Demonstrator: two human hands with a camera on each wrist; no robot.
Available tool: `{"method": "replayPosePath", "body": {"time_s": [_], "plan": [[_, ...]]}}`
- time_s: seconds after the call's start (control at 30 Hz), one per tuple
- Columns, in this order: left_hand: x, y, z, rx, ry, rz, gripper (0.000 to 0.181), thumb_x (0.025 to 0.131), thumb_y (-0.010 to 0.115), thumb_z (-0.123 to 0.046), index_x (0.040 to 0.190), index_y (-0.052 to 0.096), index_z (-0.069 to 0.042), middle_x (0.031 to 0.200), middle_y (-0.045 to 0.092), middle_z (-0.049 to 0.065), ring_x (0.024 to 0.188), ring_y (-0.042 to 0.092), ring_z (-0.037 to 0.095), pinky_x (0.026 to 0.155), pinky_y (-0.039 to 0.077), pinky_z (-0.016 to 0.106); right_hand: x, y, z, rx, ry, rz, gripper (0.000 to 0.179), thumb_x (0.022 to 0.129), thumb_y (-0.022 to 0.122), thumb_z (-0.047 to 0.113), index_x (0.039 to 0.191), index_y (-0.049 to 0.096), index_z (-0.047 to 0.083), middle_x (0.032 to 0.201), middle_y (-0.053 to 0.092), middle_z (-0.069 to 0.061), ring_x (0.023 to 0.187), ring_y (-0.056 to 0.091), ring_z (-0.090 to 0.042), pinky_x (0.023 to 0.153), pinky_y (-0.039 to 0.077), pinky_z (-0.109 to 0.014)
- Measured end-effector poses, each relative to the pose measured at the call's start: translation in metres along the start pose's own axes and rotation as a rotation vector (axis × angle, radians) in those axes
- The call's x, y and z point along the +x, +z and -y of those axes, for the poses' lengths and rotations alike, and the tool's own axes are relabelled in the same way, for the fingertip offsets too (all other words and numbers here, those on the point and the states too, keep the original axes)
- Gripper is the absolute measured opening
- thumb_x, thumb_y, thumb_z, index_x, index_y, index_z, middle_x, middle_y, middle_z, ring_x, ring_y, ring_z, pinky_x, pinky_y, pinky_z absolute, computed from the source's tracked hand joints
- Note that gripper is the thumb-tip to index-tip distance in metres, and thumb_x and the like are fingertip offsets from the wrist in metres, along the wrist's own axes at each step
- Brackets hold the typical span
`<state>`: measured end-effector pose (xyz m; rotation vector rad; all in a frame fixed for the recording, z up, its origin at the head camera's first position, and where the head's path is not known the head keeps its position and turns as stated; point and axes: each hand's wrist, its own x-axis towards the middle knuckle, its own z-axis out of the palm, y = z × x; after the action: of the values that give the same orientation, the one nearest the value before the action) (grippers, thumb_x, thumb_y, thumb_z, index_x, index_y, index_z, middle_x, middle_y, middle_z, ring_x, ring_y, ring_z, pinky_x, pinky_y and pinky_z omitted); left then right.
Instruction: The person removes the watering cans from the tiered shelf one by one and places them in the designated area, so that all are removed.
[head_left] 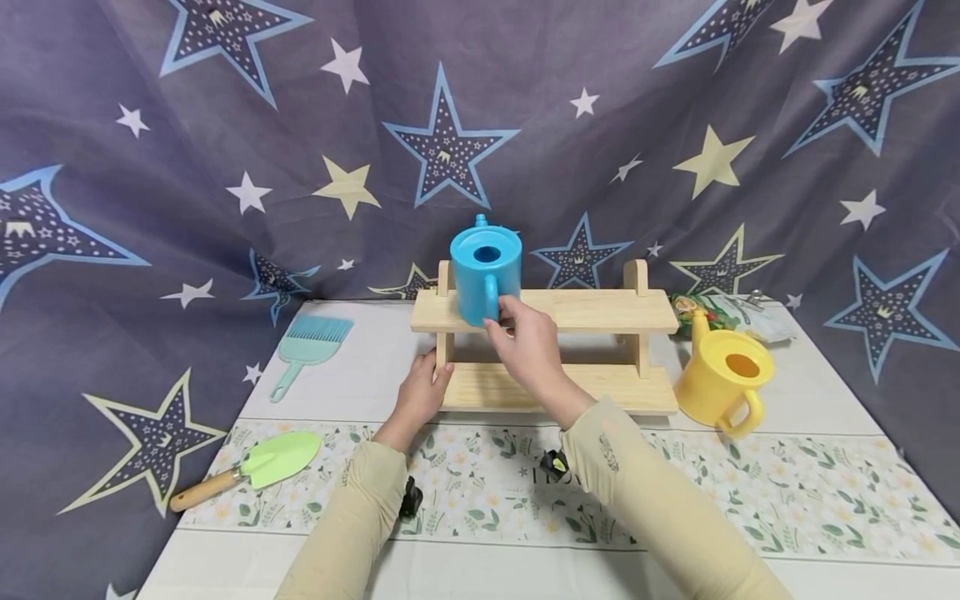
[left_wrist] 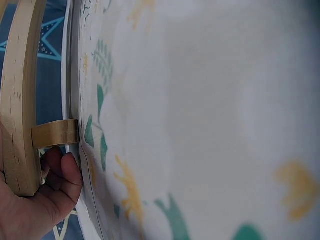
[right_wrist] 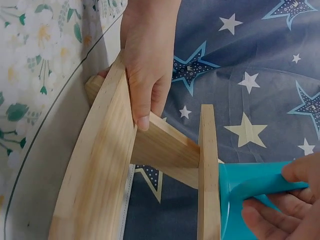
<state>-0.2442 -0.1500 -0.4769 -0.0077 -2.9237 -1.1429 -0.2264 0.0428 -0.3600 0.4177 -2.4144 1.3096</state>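
Note:
A two-tier wooden shelf [head_left: 600,310] stands at the back of the table. On the left part of its upper board is a blue watering can [head_left: 467,287], spout toward the curtain and handle toward me. My right hand [head_left: 531,346] pinches that handle low down; the right wrist view shows thumb and fingers [right_wrist: 267,220] around it, with the can's base against the board. At the lower board's left end, my left hand [head_left: 422,393] grips the wood. Its thumb lies on top, and its curled fingers [left_wrist: 65,182] show under the edge in the left wrist view.
Right of the shelf stands a yellow watering can [head_left: 708,383], with several packets [head_left: 757,321] behind it. To the left lie a teal dustpan with brush [head_left: 311,342] and a green trowel [head_left: 281,460] with a wooden handle. A star-patterned curtain [head_left: 555,175] hangs behind the table.

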Motion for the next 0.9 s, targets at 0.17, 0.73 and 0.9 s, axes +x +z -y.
{"method": "replayPosePath", "body": {"time_s": [0.17, 0.73, 0.9], "plan": [[0.0, 0.0, -0.001, 0.012, 0.002, -0.005, 0.054, 0.105, 0.044, -0.034, 0.151, 0.034, -0.008, 0.131, 0.048, 0.019, 0.122, 0.05, 0.036, 0.103, 0.04, 0.053, -0.001, -0.007, -0.005, -0.021, -0.018, -0.006, 0.02, 0.095, 0.065, 0.011, 0.113, 0.063, 0.002, 0.102, 0.071, -0.014, 0.091, 0.07, -0.022, 0.079, 0.058, -0.033], [-0.001, -0.001, 0.0, 0.01, 0.011, -0.013, 0.055, 0.105, 0.043, -0.035, 0.151, 0.033, -0.007, 0.131, 0.047, 0.02, 0.123, 0.05, 0.037, 0.103, 0.039, 0.054, -0.013, -0.031, -0.02, 0.017, -0.106, -0.057, 0.024, 0.095, 0.065, 0.007, 0.118, 0.064, 0.001, 0.103, 0.071, -0.016, 0.091, 0.071, -0.027, 0.08, 0.058, -0.035], [-0.001, -0.001, -0.002, 0.002, 0.006, -0.007, 0.055, 0.104, 0.043, -0.034, 0.151, 0.033, -0.008, 0.131, 0.047, 0.02, 0.122, 0.05, 0.037, 0.103, 0.04, 0.054, -0.021, -0.04, -0.021, 0.022, -0.1, -0.071, 0.021, 0.095, 0.065, 0.008, 0.115, 0.064, 0.001, 0.102, 0.071, -0.016, 0.091, 0.071, -0.027, 0.078, 0.058, -0.036]]}}
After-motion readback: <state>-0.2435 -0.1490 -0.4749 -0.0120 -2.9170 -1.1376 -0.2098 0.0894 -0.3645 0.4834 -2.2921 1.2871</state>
